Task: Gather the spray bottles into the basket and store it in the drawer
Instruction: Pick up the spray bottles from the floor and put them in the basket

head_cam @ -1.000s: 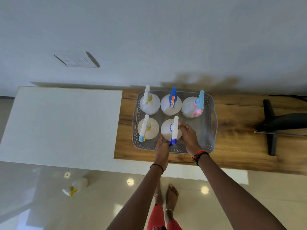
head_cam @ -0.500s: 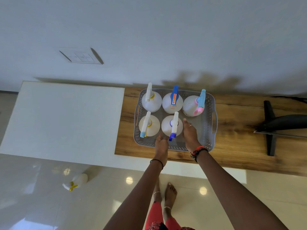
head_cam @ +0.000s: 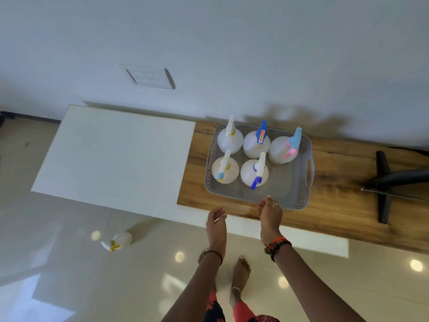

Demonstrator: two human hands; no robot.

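Observation:
A grey perforated basket (head_cam: 293,182) stands on the wooden counter (head_cam: 336,173). Several white spray bottles stand upright in it, among them one with a dark blue nozzle (head_cam: 254,173) at the front and one with a pink and light blue head (head_cam: 282,149) at the back right. The basket's front right corner holds no bottle. Another white spray bottle with yellow trim (head_cam: 118,241) lies on the floor to the left. My left hand (head_cam: 216,225) hangs in front of the counter edge, fingers loosely curled, holding nothing. My right hand (head_cam: 269,213) hovers at the basket's front rim, also empty.
A white cabinet top (head_cam: 111,156) adjoins the wooden counter on the left. A black stand (head_cam: 385,182) sits on the counter's right end. A switch plate (head_cam: 149,76) is on the wall. Glossy floor tiles (head_cam: 69,263) and my bare feet lie below.
Both hands have let go of the dark-blue-nozzle bottle and drawn back out of the basket toward me. The bottle stays upright in the front row.

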